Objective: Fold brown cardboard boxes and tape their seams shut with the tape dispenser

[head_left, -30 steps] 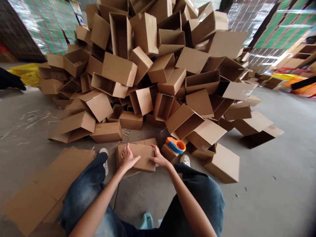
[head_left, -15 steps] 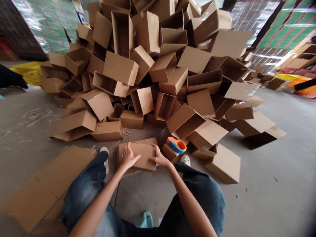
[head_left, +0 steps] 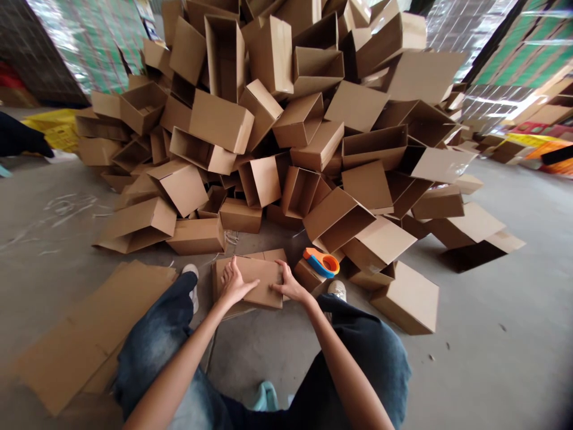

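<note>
A person sits low on a grey concrete floor [head_left: 474, 358], knees in faded blue denim jeans [head_left: 152, 340] spread to either side of a brown cardboard carton [head_left: 264, 289]. The carton lies on the floor between the feet, its broad, smooth, matte panel facing up. The left hand [head_left: 236, 288] is spread wide across its left part, thumb well apart from the fingers; the right hand [head_left: 290, 283] is also wide, thumb and fingers bracketing the right end. Placed at both ends like this, they seem to steady the carton and keep the panel flat; how firmly they press, I cannot tell.

Just beyond the right hand, an orange-and-blue tape dispenser [head_left: 322, 263], looped and glossy, rests on a small carton [head_left: 305, 276], probably parked there for easy reach. Ahead rises a tall heap of cartons [head_left: 221, 119], crisp-edged and tumbled at every angle, many gaping like hollow boxes. Left of the person, flattened cardboard sheets [head_left: 89, 334] overlap on the floor, stacked thin and flat, perhaps to save room.
</note>
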`<state>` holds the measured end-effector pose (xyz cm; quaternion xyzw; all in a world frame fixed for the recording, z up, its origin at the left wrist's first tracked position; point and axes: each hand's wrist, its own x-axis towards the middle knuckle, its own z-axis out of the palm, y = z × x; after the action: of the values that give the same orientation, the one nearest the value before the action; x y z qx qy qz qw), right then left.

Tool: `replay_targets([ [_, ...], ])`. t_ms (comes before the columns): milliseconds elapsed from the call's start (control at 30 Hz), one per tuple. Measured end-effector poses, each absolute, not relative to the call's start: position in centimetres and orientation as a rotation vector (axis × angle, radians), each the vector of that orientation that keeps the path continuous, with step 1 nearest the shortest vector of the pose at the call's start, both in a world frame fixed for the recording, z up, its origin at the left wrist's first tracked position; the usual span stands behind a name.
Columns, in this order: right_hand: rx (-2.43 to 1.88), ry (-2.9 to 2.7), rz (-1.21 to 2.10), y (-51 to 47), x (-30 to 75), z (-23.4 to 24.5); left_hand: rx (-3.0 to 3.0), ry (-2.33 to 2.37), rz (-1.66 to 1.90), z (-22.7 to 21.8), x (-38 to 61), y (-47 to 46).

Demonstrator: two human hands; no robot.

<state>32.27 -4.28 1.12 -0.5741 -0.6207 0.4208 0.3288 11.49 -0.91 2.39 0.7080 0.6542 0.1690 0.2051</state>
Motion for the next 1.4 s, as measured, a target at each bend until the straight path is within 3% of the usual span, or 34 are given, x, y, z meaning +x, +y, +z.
replay_targets([
  [1400,-1.601,-1.565,1.146,-4.4,31.5,2.4,1.832,1.864,0.408,2.9,11.7,-0.9],
])
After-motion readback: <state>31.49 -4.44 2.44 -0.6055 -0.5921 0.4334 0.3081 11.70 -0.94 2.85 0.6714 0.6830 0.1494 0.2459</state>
